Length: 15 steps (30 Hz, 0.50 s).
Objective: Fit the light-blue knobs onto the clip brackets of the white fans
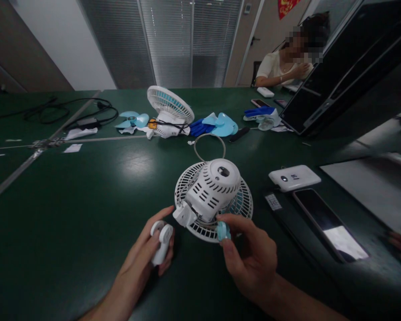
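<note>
The two hands are apart, each with its own piece. The left hand (143, 252) is closed around a small white part (161, 245) with rounded ends, and the right hand (255, 254) pinches a light blue knob (223, 231) between thumb and fingers. Just beyond them, the white fan head (214, 187) lies grille down on the green tabletop (87, 209). To its right I see a dark phone (324, 218); farther back, a second fan (170, 107) and a seated person (274, 71).
</note>
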Tool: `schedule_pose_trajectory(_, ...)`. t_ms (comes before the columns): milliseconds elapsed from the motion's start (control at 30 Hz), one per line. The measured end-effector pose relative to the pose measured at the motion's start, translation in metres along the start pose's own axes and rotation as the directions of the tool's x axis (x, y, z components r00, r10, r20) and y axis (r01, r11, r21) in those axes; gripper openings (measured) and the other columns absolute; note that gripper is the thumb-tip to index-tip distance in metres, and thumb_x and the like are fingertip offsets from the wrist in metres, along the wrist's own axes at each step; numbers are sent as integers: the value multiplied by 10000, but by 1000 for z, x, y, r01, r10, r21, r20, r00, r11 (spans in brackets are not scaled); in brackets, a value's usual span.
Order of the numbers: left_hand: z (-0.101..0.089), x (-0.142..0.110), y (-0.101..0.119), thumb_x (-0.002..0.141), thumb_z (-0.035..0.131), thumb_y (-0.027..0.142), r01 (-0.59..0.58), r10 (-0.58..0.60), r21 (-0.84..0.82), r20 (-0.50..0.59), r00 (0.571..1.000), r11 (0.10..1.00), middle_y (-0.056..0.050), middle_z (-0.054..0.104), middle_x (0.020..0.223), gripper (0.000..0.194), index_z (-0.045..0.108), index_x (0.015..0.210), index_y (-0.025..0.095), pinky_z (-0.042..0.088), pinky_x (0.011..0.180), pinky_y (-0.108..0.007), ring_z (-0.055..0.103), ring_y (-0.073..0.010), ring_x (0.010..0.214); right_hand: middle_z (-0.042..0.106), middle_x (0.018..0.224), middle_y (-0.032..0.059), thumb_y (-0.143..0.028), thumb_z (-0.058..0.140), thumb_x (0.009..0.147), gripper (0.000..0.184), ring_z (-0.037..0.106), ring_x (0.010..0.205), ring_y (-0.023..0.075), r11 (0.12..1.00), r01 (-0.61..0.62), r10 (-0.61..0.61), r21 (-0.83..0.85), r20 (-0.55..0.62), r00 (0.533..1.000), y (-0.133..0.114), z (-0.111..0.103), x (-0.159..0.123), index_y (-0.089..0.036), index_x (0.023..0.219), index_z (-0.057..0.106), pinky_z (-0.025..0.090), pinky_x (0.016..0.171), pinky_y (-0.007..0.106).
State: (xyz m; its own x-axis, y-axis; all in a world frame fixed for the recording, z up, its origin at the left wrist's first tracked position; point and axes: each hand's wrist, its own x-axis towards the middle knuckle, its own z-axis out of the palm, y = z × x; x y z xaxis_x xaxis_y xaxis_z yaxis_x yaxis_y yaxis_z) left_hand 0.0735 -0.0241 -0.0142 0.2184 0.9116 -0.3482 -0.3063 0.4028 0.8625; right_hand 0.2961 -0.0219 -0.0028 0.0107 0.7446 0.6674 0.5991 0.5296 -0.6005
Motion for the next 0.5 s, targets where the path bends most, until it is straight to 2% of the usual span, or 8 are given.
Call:
schedule_pose_trajectory(67, 0, 1, -2, 875, 671, 555, 3, -2, -25, 19, 1000, 1000, 7, 573, 845, 614, 475, 1380, 264, 352, 460, -217, 457, -98, 543, 723, 794, -21, -192, 556, 891, 207, 656, 544, 94, 1000, -3, 3, 13, 3, 1000, 0, 0, -1, -215, 1086, 622, 502, 486, 207)
schedule_pose_trajectory(167, 1, -1, -2, 857, 762, 446, -4, 4, 112, 1, 1000, 994, 48, 563, 800, 555, 436, 1285, 310, 333, 461, -187, 432, -72, 522, 719, 786, -21, -192, 554, 892, 212, 655, 548, 98, 1000, 3, -3, 20, 20, 1000, -1, 1, -1, -215, 1091, 621, 500, 479, 205)
schedule_pose_trajectory(267, 6, 0, 2, 930, 673, 463, 0, -3, 234, 12, 1000, 972, 61, 562, 768, 334, 479, 1125, 274, 310, 451, -175, 398, -59, 505, 702, 758, -28, -188, 561, 884, 218, 640, 530, 96, 1000, 16, -16, 18, 35, 999, -2, 1, 0, -214, 1093, 620, 493, 468, 202)
schedule_pose_trajectory(333, 9, 1, 7, 948, 644, 466, -35, 34, 291, 9, 999, 956, 37, 611, 841, 290, 519, 1100, 253, 320, 455, -181, 418, -62, 528, 680, 724, -38, -175, 571, 869, 232, 619, 509, 92, 999, 27, -28, 26, 42, 999, -3, 3, 1, -213, 1092, 622, 486, 464, 202)
schedule_pose_trajectory(400, 12, 4, 12, 944, 660, 437, -85, 93, 335, -9, 996, 938, 19, 659, 915, 270, 547, 1108, 255, 379, 507, -191, 509, -85, 609, 654, 692, -47, -162, 586, 852, 251, 593, 491, 90, 998, 40, -43, 49, 64, 997, -3, 4, 1, -210, 1095, 631, 478, 461, 208)
schedule_pose_trajectory(500, 13, 6, 20, 902, 725, 391, -158, 181, 424, -14, 983, 892, 4, 714, 986, 271, 596, 1100, 260, 473, 690, -224, 637, -157, 852, 671, 732, -32, -150, 615, 839, 296, 603, 531, 98, 993, 69, -78, 92, 101, 992, -2, 7, -1, -203, 1130, 637, 499, 491, 221)
